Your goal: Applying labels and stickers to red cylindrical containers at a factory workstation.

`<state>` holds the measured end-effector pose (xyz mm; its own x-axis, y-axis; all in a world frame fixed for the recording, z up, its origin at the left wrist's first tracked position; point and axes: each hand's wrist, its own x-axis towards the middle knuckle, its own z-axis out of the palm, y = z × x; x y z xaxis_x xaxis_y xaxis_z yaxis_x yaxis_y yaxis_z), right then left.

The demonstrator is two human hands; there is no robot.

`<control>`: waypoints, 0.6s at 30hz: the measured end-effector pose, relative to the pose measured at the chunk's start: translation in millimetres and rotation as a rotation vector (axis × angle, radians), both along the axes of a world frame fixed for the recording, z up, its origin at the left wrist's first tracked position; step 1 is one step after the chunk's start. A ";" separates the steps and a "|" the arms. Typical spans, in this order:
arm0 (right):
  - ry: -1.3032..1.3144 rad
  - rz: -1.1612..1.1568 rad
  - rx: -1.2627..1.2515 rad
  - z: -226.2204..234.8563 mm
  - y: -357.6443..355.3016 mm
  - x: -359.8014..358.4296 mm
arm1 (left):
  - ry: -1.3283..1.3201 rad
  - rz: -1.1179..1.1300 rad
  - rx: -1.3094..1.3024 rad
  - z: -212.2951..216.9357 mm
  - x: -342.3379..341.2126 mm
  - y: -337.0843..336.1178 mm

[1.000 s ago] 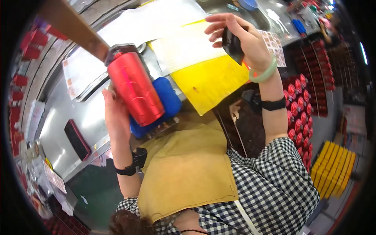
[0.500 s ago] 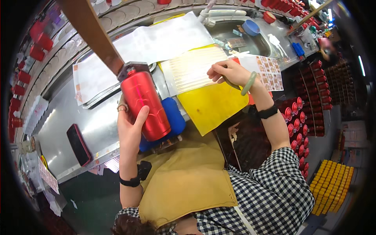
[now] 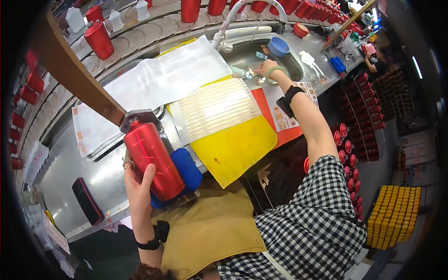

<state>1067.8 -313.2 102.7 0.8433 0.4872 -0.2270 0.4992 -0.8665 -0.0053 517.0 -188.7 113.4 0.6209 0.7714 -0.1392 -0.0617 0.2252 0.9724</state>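
My left hand [image 3: 136,183] is wrapped round the side of a shiny red metal bottle [image 3: 156,163], thumb across its front. The bottle lies tilted, its neck at a dark angular holder [image 3: 139,120] at the end of a brown bar [image 3: 84,74]. A blue pad [image 3: 187,170] is under the bottle. My right hand [image 3: 267,68] reaches over the near side of the metal sink [image 3: 295,70], fingers bent and closed beside small shiny pieces of film [image 3: 240,72]. What the fingertips hold, if anything, is too small to make out.
A ribbed translucent sheet [image 3: 219,109] lies on a yellow mat [image 3: 235,149], beside a white sheet [image 3: 163,70]. A phone [image 3: 87,200] lies on the metal counter at left. In the sink are a blue bowl [image 3: 279,46] and a faucet [image 3: 227,28]. Red bottles [image 3: 99,41] line the back.
My right hand has moved from above the ribbed sheet away to the sink. My left hand stays on the red bottle. The whole view has shifted.
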 end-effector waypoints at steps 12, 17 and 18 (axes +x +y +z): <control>0.035 0.131 -0.292 -33.6 -0.7 23.3 | 0.001 0.002 -0.064 0.5 -1.8 1.6; 0.030 0.229 -0.383 -18.6 -12.7 39.1 | -0.011 -0.014 -0.053 -0.9 -2.6 2.5; 0.149 0.201 -0.304 -12.0 -11.9 42.3 | -0.021 -0.014 -0.064 -1.2 -2.7 2.5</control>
